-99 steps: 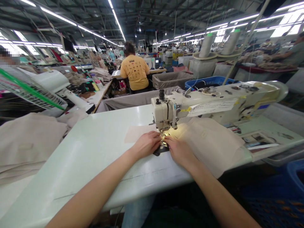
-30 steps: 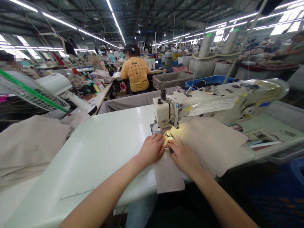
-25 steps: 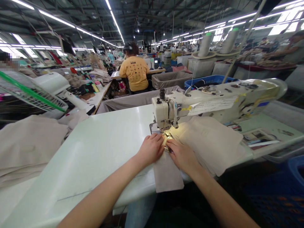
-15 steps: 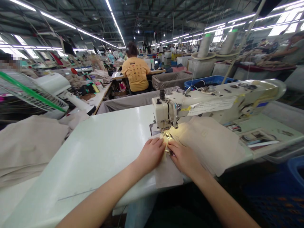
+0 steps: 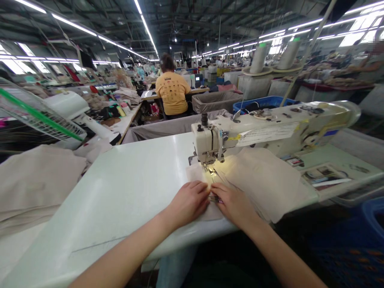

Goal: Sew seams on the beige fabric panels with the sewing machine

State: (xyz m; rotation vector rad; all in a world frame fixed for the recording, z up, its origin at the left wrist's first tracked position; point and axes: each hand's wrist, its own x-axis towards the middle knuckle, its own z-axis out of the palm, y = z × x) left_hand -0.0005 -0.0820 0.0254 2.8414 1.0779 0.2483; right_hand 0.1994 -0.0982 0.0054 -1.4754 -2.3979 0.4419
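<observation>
touching strip (image 5: 196, 173) near table's (image 5: 135, 180) front edge: left hand (image 5: 190, 200), fingers bent, close together, on top. right hand (image 5: 234, 202) just beside, half curled, fingertips at strip. cannot tell if either hand pinches it. strip lies under machine (image 5: 207, 146) head, reaches toward front edge. big cloth (image 5: 267, 180) right of right hand, corner past front edge. pile (image 5: 39, 176) beyond left edge.

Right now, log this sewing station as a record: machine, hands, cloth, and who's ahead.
Sewing machine: yellow glow below its head
Left hand: on the pale strip, nearer the wearer than the head
Right hand: fingertips close to the left hand's
Large cloth piece: on the table, right of both hands
Cloth pile: left side of view
Person ahead: yellow shirt, back turned
</observation>
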